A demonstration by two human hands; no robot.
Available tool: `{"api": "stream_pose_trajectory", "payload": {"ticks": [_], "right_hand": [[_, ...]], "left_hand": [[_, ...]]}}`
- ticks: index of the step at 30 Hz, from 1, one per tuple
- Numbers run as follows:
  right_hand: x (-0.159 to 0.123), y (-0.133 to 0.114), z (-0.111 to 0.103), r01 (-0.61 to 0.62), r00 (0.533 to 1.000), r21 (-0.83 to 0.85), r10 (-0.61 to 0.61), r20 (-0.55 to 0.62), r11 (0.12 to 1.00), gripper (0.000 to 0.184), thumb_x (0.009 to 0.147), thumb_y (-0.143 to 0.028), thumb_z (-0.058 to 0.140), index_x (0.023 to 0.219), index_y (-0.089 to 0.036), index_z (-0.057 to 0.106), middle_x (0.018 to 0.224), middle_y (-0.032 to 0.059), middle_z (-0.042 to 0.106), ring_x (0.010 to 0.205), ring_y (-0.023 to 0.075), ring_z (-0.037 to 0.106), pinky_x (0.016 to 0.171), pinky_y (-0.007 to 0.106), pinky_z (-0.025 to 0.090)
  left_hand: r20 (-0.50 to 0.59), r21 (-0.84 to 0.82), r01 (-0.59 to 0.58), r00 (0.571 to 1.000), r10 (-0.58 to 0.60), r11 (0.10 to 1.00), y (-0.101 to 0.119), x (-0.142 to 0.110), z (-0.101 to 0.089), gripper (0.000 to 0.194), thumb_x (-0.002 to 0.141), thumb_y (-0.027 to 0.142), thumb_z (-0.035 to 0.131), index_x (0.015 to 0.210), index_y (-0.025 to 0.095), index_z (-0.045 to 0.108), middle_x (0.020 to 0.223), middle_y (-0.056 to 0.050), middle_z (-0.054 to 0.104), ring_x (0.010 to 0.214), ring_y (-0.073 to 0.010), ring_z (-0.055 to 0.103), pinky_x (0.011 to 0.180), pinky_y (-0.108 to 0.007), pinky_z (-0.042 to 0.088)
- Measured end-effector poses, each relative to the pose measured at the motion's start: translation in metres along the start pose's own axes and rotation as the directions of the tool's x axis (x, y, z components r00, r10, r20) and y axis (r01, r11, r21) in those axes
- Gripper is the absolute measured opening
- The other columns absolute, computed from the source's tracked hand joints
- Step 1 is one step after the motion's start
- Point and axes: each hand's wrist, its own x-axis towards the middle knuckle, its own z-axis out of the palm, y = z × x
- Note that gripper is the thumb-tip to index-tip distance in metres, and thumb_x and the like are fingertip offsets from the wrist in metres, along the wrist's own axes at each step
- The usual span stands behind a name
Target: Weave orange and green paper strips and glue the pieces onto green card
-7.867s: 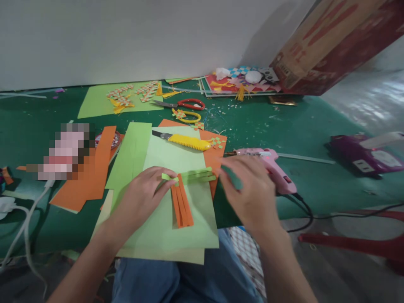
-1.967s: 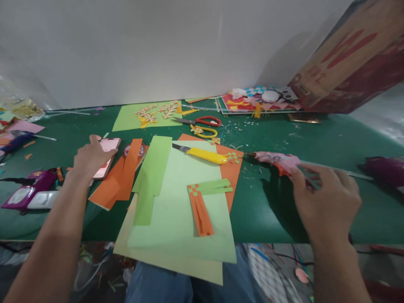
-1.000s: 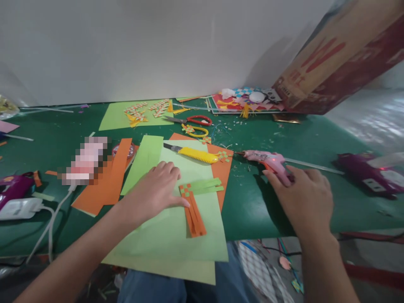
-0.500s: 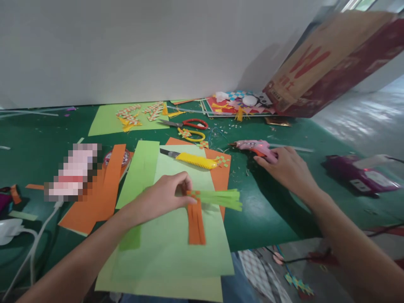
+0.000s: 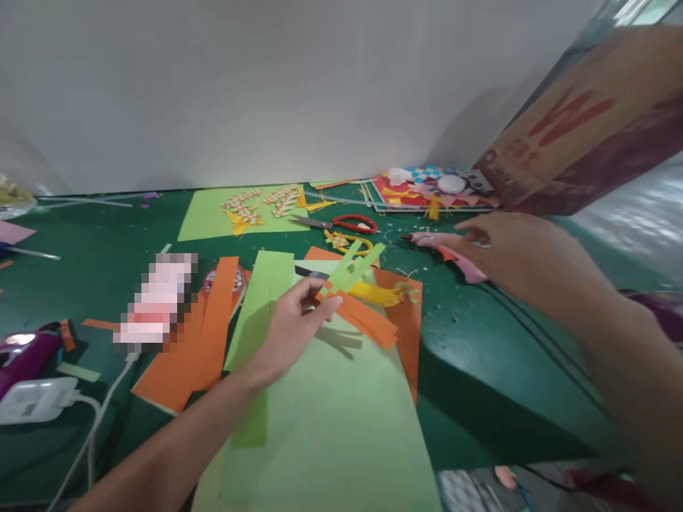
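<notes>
- Fingers (image 5: 323,311) of the left hand (image 5: 288,327), head view, centre of the frame: thumb and fingertips are pinching together, gripping a woven paper piece (image 5: 352,308) by its checkered corner.
- Woven paper piece, same spot: it is hanging above a pale green sheet (image 5: 331,427) and casting a shadow there. Loose green strips (image 5: 340,267) are fanning toward the top; loose orange strips (image 5: 373,326) are slanting toward the lower right.
- Right hand (image 5: 526,259), right of centre: it is reaching over a pink glue gun (image 5: 468,269), fingers curling, partly hiding it. Whether they are gripping the gun or only touching it, one cannot tell.
- Glue gun, nozzle: it is pointing left, toward the scissors (image 5: 355,225).
- Yellow cutter (image 5: 376,294), centre: it is lying behind the woven piece, dark blade showing at its left end.
- Handling note, left (judgement): pinching right on the checks is probably serving best, stopping the strips from slipping, while the loose tails are hanging clear of the cutter.
- Handling note, right (judgement): taking the gun by its handle, fingers clear of the nozzle, is looking safest; tilting the woven corner outward is likely giving the nozzle room away from the left thumb.
</notes>
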Motion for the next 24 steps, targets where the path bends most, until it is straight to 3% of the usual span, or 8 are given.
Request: {"api": "stream_pose_trajectory", "payload": {"ticks": [3,6,10,14,18,24], "right_hand": [[-0.013,-0.043,-0.005,0.049,0.998,0.372,-0.058,0.013,0.927,0.057,0.085,-0.065,0.036,0.079,-0.018,0.068,0.075,0.0064,0.067,0.06,0.0149,0.053,0.058,0.028,0.035],[-0.026,-0.073,0.005,0.006,0.984,0.684,-0.127,0.127,0.729,0.05,0.084,-0.06,0.043,0.077,-0.017,0.066,0.072,0.0053,0.065,0.057,0.0125,0.051,0.054,0.025,0.037],[-0.038,-0.084,0.015,-0.108,0.965,0.832,-0.143,0.219,0.545,0.038,0.081,-0.053,0.053,0.068,-0.018,0.061,0.052,-0.0026,0.048,0.045,0.0083,0.037,0.045,0.023,0.03],[-0.042,-0.082,0.014,-0.252,0.926,0.874,-0.157,0.342,0.415,0.031,0.078,-0.048,0.059,0.066,-0.02,0.06,0.05,-0.0047,0.043,0.045,0.0077,0.036,0.043,0.022,0.029],[-0.042,-0.082,0.013,-0.287,0.912,0.875,-0.167,0.374,0.39,0.029,0.076,-0.045,0.062,0.063,-0.019,0.059,0.052,-0.0045,0.044,0.046,0.0073,0.036,0.044,0.023,0.03],[-0.041,-0.083,0.015,-0.253,0.908,0.854,-0.193,0.371,0.454,0.029,0.077,-0.042,0.061,0.06,-0.019,0.056,0.054,-0.0039,0.044,0.048,0.0076,0.035,0.045,0.023,0.028]], "left_hand": [[-0.052,-0.065,-0.003,0.999,0.0,0.998,0.003,0.001,-0.003,0.02,0.077,0.037,0.064,0.087,0.02,0.058,0.073,0.003,0.055,0.063,-0.0104,0.052,0.06,-0.024,0.042],[-0.025,-0.075,0.021,0.999,-0.023,0.997,0.006,0.001,-0.005,0.017,0.075,0.034,0.065,0.082,0.02,0.057,0.075,0.003,0.055,0.063,-0.0096,0.05,0.06,-0.023,0.043],[0.089,-0.119,0.01,0.996,0.001,0.993,0.006,0.0,-0.004,0.018,0.074,0.034,0.067,0.081,0.02,0.057,0.077,0.003,0.055,0.064,-0.0089,0.048,0.058,-0.022,0.041],[0.141,-0.083,0.008,0.99,0.004,0.996,0.004,0.001,-0.001,0.019,0.075,0.033,0.066,0.084,0.02,0.057,0.079,0.001,0.055,0.069,-0.0108,0.05,0.063,-0.023,0.043],[0.159,0.028,-0.028,0.987,0.024,0.999,0.003,0.003,0.002,0.02,0.073,0.034,0.067,0.079,0.019,0.056,0.075,0.001,0.055,0.068,-0.0118,0.051,0.063,-0.025,0.042],[0.148,0.152,-0.066,0.988,0.044,0.986,0.004,0.0,0.004,0.023,0.08,0.035,0.061,0.067,0.02,0.05,0.061,0.005,0.049,0.06,-0.011,0.048,0.058,-0.024,0.039]]}}
